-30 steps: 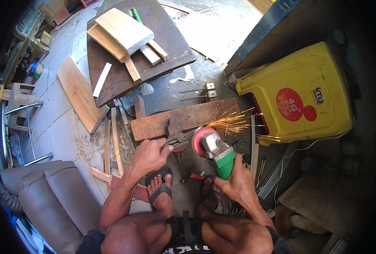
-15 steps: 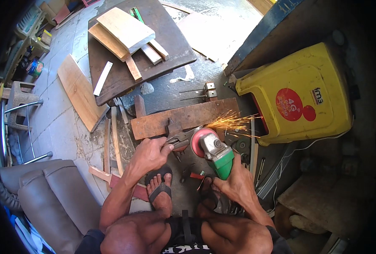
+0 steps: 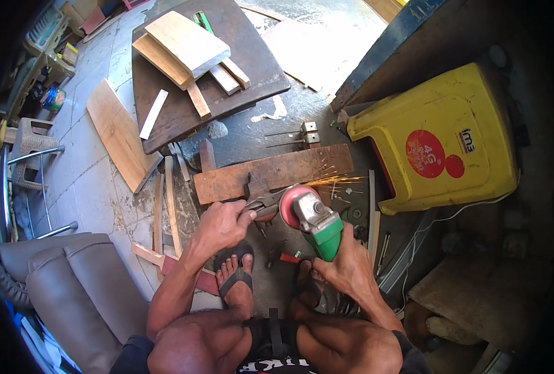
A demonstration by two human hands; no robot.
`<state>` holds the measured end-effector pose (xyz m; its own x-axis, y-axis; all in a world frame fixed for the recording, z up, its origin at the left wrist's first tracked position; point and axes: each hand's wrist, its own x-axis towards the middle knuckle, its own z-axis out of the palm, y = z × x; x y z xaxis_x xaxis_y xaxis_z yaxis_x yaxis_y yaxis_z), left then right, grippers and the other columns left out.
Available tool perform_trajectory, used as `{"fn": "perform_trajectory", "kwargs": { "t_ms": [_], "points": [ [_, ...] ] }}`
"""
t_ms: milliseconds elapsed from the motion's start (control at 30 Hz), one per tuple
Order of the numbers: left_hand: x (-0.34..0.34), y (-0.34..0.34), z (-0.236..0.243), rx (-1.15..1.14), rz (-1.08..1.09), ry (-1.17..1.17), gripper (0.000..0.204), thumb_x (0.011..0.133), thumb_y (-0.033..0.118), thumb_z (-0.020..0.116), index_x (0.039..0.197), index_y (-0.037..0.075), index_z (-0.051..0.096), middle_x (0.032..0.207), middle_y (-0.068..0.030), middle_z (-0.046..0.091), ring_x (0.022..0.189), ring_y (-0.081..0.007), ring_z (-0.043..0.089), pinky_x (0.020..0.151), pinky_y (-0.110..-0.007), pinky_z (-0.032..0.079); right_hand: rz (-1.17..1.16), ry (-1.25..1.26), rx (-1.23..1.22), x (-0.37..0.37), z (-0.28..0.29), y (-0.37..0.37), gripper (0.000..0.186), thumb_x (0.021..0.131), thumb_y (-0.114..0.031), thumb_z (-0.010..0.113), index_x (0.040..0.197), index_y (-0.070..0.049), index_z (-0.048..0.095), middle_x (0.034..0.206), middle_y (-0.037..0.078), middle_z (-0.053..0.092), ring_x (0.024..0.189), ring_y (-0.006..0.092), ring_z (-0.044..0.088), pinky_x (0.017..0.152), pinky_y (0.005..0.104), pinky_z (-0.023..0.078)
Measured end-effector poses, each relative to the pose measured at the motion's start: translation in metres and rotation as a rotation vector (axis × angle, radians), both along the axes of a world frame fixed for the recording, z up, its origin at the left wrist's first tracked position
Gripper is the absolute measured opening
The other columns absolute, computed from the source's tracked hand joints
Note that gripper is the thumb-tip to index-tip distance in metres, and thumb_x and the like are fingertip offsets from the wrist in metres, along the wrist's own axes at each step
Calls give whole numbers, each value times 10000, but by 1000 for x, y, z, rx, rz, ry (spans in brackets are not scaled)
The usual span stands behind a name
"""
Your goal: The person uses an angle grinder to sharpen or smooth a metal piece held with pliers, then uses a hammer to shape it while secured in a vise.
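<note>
Head view: grinding step, your left grip (image 3: 222,225) clamped on the metal piece (image 3: 264,204), right grip (image 3: 350,265) wrapped around the sparking grinder (image 3: 325,235); next likely wants steady pressure.

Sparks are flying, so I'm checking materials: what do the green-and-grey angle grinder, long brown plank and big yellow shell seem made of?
Green-and-grey angle grinder: housing probably smooth plastic, evenly coloured; head apparently bare metal, from its dull grey sheen. Long brown plank: likely worn wood, with a blotchy face. Big yellow shell: likely moulded plastic, scuffed, slightly glossy, rounded edges.
</note>
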<state>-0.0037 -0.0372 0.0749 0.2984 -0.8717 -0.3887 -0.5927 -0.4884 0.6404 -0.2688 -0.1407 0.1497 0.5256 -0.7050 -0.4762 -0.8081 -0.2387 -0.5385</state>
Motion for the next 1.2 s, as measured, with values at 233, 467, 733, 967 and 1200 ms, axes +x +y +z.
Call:
{"fn": "perform_trajectory", "kwargs": {
  "t_ms": [233, 467, 733, 967, 1200],
  "points": [
    [2, -1, 3, 4, -4, 22, 351, 985, 309, 651, 909, -34, 672, 771, -289, 642, 779, -487, 660, 700, -530, 483, -10, -31, 4, -4, -4, 1, 729, 804, -233, 775, 1368, 36, 399, 1070, 362, 687, 977, 553, 680, 842, 589, 551],
    [0, 0, 3, 25, 7, 26, 346, 981, 305, 653, 910, -33, 672, 778, -291, 645, 786, -490, 660, 704, -529, 488, -16, -6, 11, 4, 2, 1, 721, 803, -226, 777, 1370, 23, 407, 1086, 359, 688, 977, 551, 679, 844, 591, 549],
    [1, 0, 3, -9, 11, 31, 346, 980, 306, 652, 913, -33, 670, 778, -295, 645, 787, -495, 659, 708, -538, 491, -25, -19, 1, -1, -2, 2, 730, 802, -232, 785, 1369, 28, 406, 1053, 364, 687, 956, 556, 677, 842, 604, 542],
    [1, 0, 3, 15, 8, 42, 348, 983, 306, 650, 918, -35, 666, 777, -294, 643, 782, -497, 654, 707, -539, 487, -43, 5, 24, 6, 2, -2, 732, 798, -231, 784, 1369, 31, 407, 1051, 359, 689, 954, 554, 679, 850, 598, 544],
    [2, -2, 4, -17, 10, 24, 343, 980, 298, 653, 916, -38, 673, 786, -295, 651, 782, -493, 659, 703, -531, 489, -68, 0, -3, -3, -8, 3, 800, 768, -246, 787, 1407, 28, 394, 990, 350, 695, 949, 542, 689, 840, 578, 551]
  ]
}}
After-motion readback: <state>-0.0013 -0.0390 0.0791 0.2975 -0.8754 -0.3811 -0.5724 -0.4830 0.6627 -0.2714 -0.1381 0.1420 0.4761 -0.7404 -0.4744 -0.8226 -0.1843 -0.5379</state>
